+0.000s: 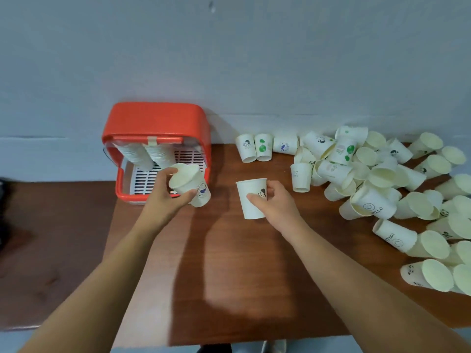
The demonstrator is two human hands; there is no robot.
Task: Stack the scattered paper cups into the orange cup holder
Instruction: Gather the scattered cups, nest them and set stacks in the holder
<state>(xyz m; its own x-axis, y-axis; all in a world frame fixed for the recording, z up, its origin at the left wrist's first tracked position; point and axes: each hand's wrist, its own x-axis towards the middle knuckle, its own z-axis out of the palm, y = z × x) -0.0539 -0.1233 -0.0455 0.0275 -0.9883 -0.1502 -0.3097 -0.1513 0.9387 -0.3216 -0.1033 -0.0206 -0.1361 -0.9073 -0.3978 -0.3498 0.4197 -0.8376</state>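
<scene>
Head view, single frame.

Holder [155, 118]: orange, far left on the counter [229, 276], against the wall. Two stacks [137, 155] of nested cups lean inside it over a slotted tray.

Left hand [165, 192]: just in front of the holder's near right corner, fingers and thumb curled round a blue-print cup [188, 183]. The cup is tilted, with its wide mouth towards the holder and the camera and its narrow base pointing near-right.

Right hand [275, 202]: mid-counter, thumb and fingers wrapped round the lower wall of a girl-print cup [251, 197], wide end far. I cannot tell whether it rests on the counter or is just lifted.

Right of that, three cups [263, 147] stand side by side at the far edge. Beyond them lies the pile [382, 179], dozens of cups on their sides, overlapping, some partly nested, running to the right and near edges of the counter.

Handling, my judgement:
- Cups look very light, so one hand per cup is ample.
- Thin paper wall, likely to dent or go oval if squeezed mid-body. The rolled rim and the base should be the stiff parts.
- Best hold is a loose wrap on the wall close to the rim or base, keeping the mouth round so it nests cleanly.
- The surface looks smooth, so partly nested cups in the pile may come up together or stick.
- A light cup tips easily, so it needs guiding onto a stack rather than dropping.
</scene>
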